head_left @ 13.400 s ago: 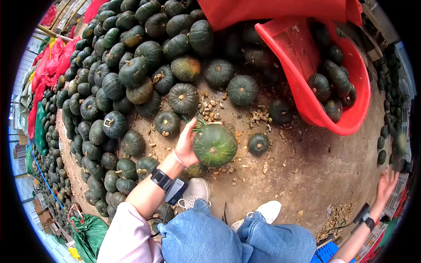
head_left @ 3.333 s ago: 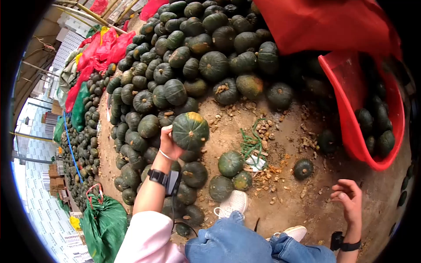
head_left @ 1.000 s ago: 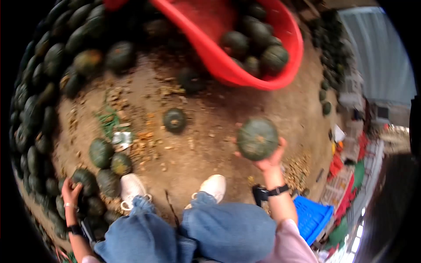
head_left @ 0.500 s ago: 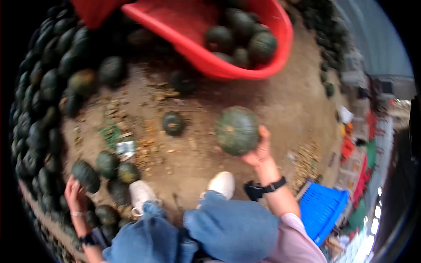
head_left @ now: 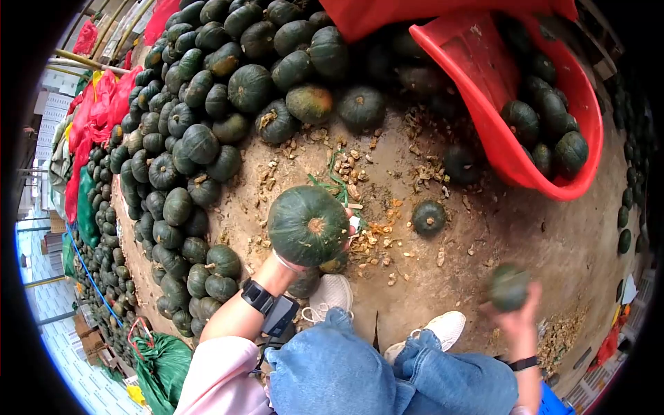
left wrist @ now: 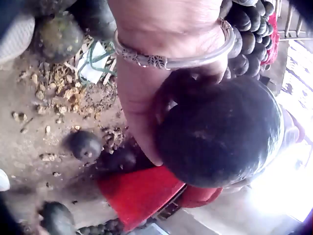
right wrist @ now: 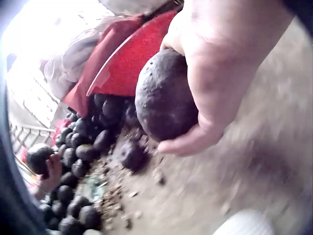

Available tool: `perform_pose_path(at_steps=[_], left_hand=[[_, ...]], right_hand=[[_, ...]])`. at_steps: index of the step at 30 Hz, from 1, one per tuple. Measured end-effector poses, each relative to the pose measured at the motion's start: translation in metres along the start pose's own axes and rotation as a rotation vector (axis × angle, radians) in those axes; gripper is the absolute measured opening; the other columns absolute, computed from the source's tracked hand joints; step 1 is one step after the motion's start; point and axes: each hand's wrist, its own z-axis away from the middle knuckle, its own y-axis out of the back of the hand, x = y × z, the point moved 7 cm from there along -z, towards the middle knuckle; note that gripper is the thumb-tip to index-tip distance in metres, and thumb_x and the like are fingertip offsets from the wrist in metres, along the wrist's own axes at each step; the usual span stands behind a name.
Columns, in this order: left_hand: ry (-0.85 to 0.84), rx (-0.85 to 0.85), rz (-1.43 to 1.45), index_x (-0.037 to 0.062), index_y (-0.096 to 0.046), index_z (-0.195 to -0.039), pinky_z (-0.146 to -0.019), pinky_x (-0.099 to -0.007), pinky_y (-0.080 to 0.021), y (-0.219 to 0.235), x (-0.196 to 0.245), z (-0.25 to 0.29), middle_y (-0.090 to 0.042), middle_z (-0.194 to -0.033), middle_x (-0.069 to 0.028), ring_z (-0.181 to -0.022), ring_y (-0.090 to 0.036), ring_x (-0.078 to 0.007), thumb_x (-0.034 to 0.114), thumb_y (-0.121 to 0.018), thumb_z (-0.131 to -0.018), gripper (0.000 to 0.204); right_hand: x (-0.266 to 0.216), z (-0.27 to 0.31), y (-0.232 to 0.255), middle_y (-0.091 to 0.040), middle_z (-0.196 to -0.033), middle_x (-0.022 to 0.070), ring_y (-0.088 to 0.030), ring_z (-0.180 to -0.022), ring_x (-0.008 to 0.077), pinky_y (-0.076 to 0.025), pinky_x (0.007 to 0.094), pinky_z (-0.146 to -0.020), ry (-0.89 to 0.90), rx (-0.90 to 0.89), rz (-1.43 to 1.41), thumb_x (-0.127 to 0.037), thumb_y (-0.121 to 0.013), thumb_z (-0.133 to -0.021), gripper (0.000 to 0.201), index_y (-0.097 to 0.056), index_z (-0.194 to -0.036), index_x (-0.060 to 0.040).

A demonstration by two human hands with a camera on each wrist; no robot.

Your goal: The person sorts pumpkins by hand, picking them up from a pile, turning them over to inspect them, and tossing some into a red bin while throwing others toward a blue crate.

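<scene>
In the head view a large dark green pumpkin (head_left: 308, 226) is held up by the left hand (head_left: 348, 225), mostly hidden behind it. The left wrist view shows the fingers of the left hand (left wrist: 142, 103) curled round that pumpkin (left wrist: 220, 132). At the lower right, the right hand (head_left: 520, 315) grips a smaller pumpkin (head_left: 508, 287), blurred. Thumb and fingers of the right hand (right wrist: 215, 93) wrap round this pumpkin (right wrist: 165, 98) in the right wrist view. A small pumpkin (head_left: 429, 218) lies on the floor between the hands.
A tilted red tub (head_left: 477, 131) with several pumpkins stands at the upper right. Piled pumpkins (head_left: 176, 207) fill the left side. Dry scraps and green string (head_left: 335, 181) lie on the floor. A green bag (head_left: 162, 373) is at the lower left, a blue crate (head_left: 553, 403) at the lower right.
The head view has swung left. The left hand, earlier at a pumpkin by the pile, now holds a large one up near the middle. The right hand's pumpkin is now at the lower right.
</scene>
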Motion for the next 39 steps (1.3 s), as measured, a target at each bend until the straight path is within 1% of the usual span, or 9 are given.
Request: perform_pose_path(at_steps=[6,15,21,25,26,28,30,33,39], left_hand=[[-0.066,0.251,-0.370,0.0087,-0.058,-0.123,-0.089,-0.0403,-0.053,0.035,0.002,0.007,-0.066,-0.115,-0.0127,-0.101,-0.065,-0.0256,0.034,-0.052,-0.092,0.041],[-0.271,0.171,-2.017,0.0014,-0.062,-0.073,-0.074,-0.0440,-0.052,-0.008,-0.070,-0.046,-0.064,-0.095,-0.0193,-0.085,-0.064,-0.0375,0.034,-0.062,-0.079,0.033],[0.225,0.392,-1.764,0.0042,-0.064,-0.094,-0.059,-0.0349,-0.047,0.023,-0.001,0.014,-0.062,-0.073,-0.0067,-0.066,-0.059,-0.0171,0.040,-0.060,-0.090,0.036],[-0.415,1.002,-2.558,0.0017,-0.054,-0.125,-0.088,-0.0424,-0.050,0.148,0.198,0.201,-0.063,-0.106,-0.0224,-0.096,-0.061,-0.0381,0.014,-0.072,-0.074,0.055],[-0.340,0.798,-2.469,0.0019,-0.049,-0.132,-0.091,-0.0435,-0.049,0.151,0.215,0.213,-0.059,-0.116,-0.0248,-0.107,-0.057,-0.0396,0.022,-0.074,-0.071,0.070],[0.261,1.642,-2.525,0.0033,-0.041,-0.139,-0.099,-0.0451,-0.044,0.241,0.264,0.294,-0.058,-0.122,-0.0235,-0.113,-0.055,-0.0385,0.027,-0.078,-0.065,0.086],[0.827,1.581,-2.257,0.0048,-0.041,-0.140,-0.102,-0.0382,-0.042,0.072,0.154,0.222,-0.050,-0.135,-0.0181,-0.120,-0.052,-0.0252,0.040,-0.062,-0.088,0.066],[0.220,1.371,-2.286,0.0036,-0.041,-0.139,-0.101,-0.0394,-0.042,0.128,0.178,0.207,-0.053,-0.130,-0.0182,-0.118,-0.053,-0.0270,0.038,-0.068,-0.080,0.073],[-0.201,0.953,-2.097,0.0011,-0.042,-0.136,-0.101,-0.0419,-0.042,0.158,0.213,0.181,-0.057,-0.121,-0.0185,-0.113,-0.055,-0.0305,0.032,-0.080,-0.064,0.088]], right_hand=[[-0.339,0.123,-0.069,-0.058,-0.126,0.0236,-0.056,-0.114,0.0362,-0.048,0.0453,-0.096,1.171,-0.179,-0.016,-0.045,-0.049,-0.093,0.053,-0.058,-0.121,-0.0016],[0.110,-0.034,-0.199,-0.053,-0.124,0.0135,-0.059,-0.107,0.0244,-0.054,0.0384,-0.087,-0.050,-0.518,0.731,-0.011,-0.072,-0.075,0.079,-0.033,-0.144,-0.0111],[0.111,-0.057,-0.117,-0.055,-0.121,0.0083,-0.057,-0.107,0.0210,-0.051,0.0361,-0.090,-0.171,-0.305,0.813,-0.018,-0.074,-0.077,0.069,-0.042,-0.137,-0.0106],[-0.119,-0.016,0.005,-0.058,-0.116,0.0056,-0.057,-0.106,0.0190,-0.049,0.0340,-0.086,0.437,0.105,0.972,-0.023,-0.071,-0.082,0.057,-0.047,-0.131,-0.0052],[-0.199,0.021,-0.008,-0.058,-0.113,0.0093,-0.058,-0.103,0.0222,-0.049,0.0339,-0.086,0.503,0.241,0.687,-0.027,-0.066,-0.086,0.049,-0.049,-0.125,-0.0034],[-0.312,0.101,-0.047,-0.059,-0.109,0.0151,-0.061,-0.095,0.0243,-0.054,0.0410,-0.086,0.897,0.010,-0.055,-0.032,-0.060,-0.090,0.040,-0.051,-0.115,-0.0033],[-0.353,0.168,-0.089,-0.061,-0.113,0.0159,-0.061,-0.102,0.0288,-0.054,0.0426,-0.086,1.356,0.160,-0.102,-0.033,-0.054,-0.095,0.039,-0.051,-0.116,-0.0004],[-0.314,0.129,-0.137,-0.067,-0.099,0.0177,-0.067,-0.088,0.0263,-0.056,0.0403,-0.081,1.188,-0.324,0.288,-0.019,-0.054,-0.093,0.019,-0.056,-0.107,-0.0054],[-0.041,-0.038,-0.111,-0.067,-0.102,0.0093,-0.066,-0.087,0.0155,-0.056,0.0300,-0.074,0.315,-0.225,1.052,-0.015,-0.064,-0.092,0.029,-0.057,-0.116,0.0000]])
